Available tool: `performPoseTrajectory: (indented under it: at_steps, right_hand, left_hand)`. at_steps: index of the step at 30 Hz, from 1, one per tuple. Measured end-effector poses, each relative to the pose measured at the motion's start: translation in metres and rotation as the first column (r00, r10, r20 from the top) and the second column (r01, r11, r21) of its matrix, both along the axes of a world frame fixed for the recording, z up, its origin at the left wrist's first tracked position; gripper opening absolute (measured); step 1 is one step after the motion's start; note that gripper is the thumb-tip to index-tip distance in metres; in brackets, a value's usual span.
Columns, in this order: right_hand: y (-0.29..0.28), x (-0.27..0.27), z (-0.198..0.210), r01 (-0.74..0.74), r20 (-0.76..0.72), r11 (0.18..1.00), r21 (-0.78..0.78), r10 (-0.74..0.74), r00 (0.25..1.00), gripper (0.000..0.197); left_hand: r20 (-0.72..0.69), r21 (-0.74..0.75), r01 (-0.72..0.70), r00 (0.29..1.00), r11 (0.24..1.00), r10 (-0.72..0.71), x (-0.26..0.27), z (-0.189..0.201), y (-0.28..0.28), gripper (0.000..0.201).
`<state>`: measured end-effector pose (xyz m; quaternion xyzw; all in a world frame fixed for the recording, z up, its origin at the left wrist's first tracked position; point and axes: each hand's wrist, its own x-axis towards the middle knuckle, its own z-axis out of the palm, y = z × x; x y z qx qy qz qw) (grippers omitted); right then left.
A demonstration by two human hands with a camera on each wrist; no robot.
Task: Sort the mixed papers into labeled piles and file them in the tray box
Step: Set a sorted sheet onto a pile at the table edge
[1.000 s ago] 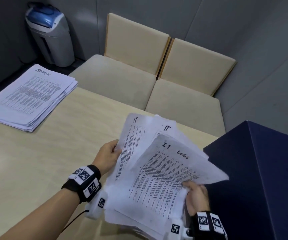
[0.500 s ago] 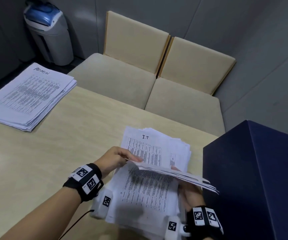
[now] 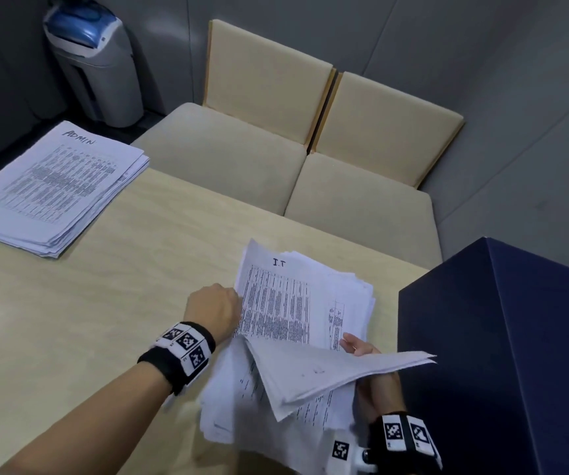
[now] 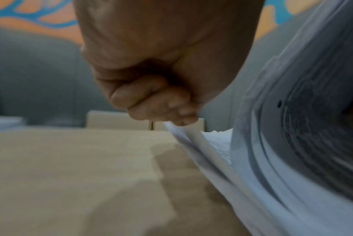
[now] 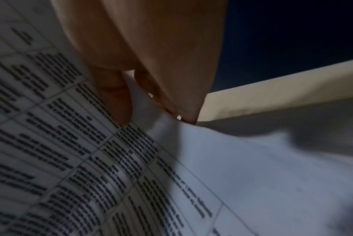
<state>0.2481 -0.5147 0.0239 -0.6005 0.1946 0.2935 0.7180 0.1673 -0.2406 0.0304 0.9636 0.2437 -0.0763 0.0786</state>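
Note:
A stack of printed sheets headed "I.T" (image 3: 297, 296) lies on the pale wooden table (image 3: 105, 320) in front of me. My left hand (image 3: 221, 303) grips the stack's left edge with curled fingers (image 4: 157, 103). My right hand (image 3: 356, 349) pinches a bundle of sheets (image 3: 331, 375) lifted off the near end of the stack, blank side up. In the right wrist view the thumb (image 5: 117, 99) presses on a printed table sheet (image 5: 91, 159). A neat pile headed "ADMIN" (image 3: 53, 186) lies at the far left. The dark blue box (image 3: 499, 354) stands at the right, its inside hidden.
Two beige upholstered chairs (image 3: 262, 108) stand beyond the table's far edge. A grey and blue bin (image 3: 94, 63) sits in the back left corner by the grey wall. Bare tabletop runs between the two piles.
The fanned sheets I held up have come down. The right hand has swung its bundle over to the right, uncovering the "I.T" sheet. The left hand has shifted to the stack's left edge.

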Motion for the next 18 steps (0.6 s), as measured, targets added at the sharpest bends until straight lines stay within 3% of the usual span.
performPoseTrajectory:
  at_steps: [1, 4, 5, 7, 9, 10, 11, 12, 14, 15, 16, 18]
  right_hand:
    - [0.0, 0.0, 0.001, 0.0, -0.011, 1.0, 0.004, 0.0, 1.0, 0.061]
    - [-0.005, -0.002, -0.005, 0.05, 0.009, 0.995, 0.085, -0.051, 0.999, 0.035]
    - [-0.005, -0.003, -0.004, 0.053, 0.009, 0.993, 0.108, -0.054, 0.998, 0.033]
    - [-0.004, -0.001, -0.008, 0.068, 0.02, 0.99, 0.125, -0.071, 0.997, 0.035]
    - [-0.003, 0.0, -0.011, 0.074, 0.055, 0.99, 0.116, -0.081, 0.995, 0.052]
    - [-0.004, 0.001, -0.012, 0.087, 0.07, 0.991, 0.097, -0.094, 0.993, 0.065]
    - [-0.006, 0.002, -0.013, 0.082, 0.078, 0.993, 0.089, -0.089, 0.993, 0.065]
    - [-0.006, 0.001, -0.012, 0.063, 0.106, 0.993, 0.098, -0.073, 0.992, 0.05]
    - [-0.006, -0.003, -0.006, 0.015, 0.174, 0.998, 0.062, -0.026, 0.984, 0.015]
    - [-0.006, -0.004, -0.006, 0.026, 0.196, 0.999, 0.037, -0.033, 0.98, 0.004]
    - [-0.005, -0.005, -0.006, 0.036, 0.215, 0.999, 0.022, -0.04, 0.976, 0.006]
    - [-0.005, -0.005, -0.009, 0.05, 0.257, 0.998, 0.024, -0.055, 0.965, 0.008]
  left_hand:
    - [-0.025, 0.046, 0.035, 0.999, 0.998, -0.034, 0.0, 0.004, 0.0, 0.044]
    - [-0.062, 0.043, 0.117, 0.992, 0.992, -0.114, 0.003, 0.015, 0.001, 0.043]
    - [-0.003, -0.012, 0.155, 0.988, 0.988, -0.155, 0.003, 0.016, 0.001, 0.041]
    - [0.209, -0.291, 0.266, 0.955, 0.919, -0.211, 0.002, 0.011, 0.002, 0.034]
    - [0.374, -0.657, 0.328, 0.923, 0.679, -0.084, -0.003, 0.009, 0.003, 0.037]
    - [0.386, -0.783, 0.317, 0.922, 0.536, 0.019, -0.006, 0.012, 0.002, 0.039]
    - [0.36, -0.86, 0.287, 0.928, 0.422, 0.102, -0.008, 0.018, -0.002, 0.042]
    - [0.298, -0.914, 0.232, 0.941, 0.331, 0.163, -0.009, 0.026, -0.006, 0.048]
    - [0.129, -0.971, 0.07, 0.958, 0.229, 0.256, -0.008, 0.038, -0.011, 0.069]
    - [0.1, -0.972, 0.03, 0.949, 0.232, 0.298, -0.007, 0.038, -0.012, 0.074]
    - [0.134, -0.949, 0.021, 0.93, 0.315, 0.342, -0.007, 0.034, -0.011, 0.07]
    - [0.261, -0.743, -0.063, 0.889, 0.667, 0.375, -0.005, 0.011, -0.004, 0.044]
